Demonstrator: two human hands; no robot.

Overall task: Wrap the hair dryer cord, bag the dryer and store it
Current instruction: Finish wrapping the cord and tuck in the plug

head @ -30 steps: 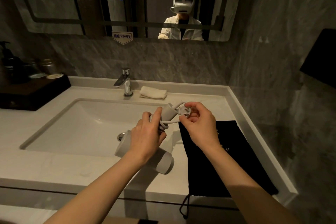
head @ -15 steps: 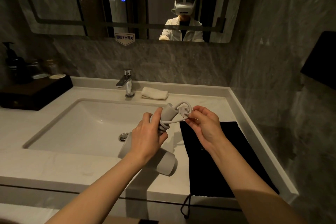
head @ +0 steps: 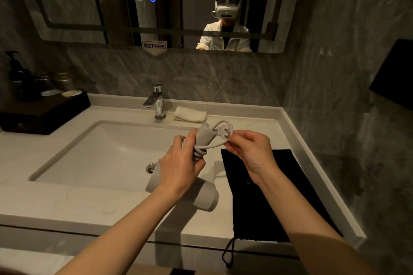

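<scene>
At centre frame the hair dryer (head: pixel 206 195) hung over the sink's (head: pixel 93 154) right edge, left hand (head: pixel 180 169) clamped round its cord-wrapped handle. The right hand (head: pixel 250 152) pinched the cord (head: pixel 214 144) beside the plug (head: pixel 224 133); tucking it snugly looked wise. The black bag (head: pixel 268 203) lay flat right, on the pale counter (head: pixel 67 203), mirror (head: pixel 156 2) above.

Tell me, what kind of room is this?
It looks like a bathroom, maybe in a hotel. There is a white sink with a shiny faucet, a big mirror on the stone wall, and a folded white towel on the counter.
</scene>
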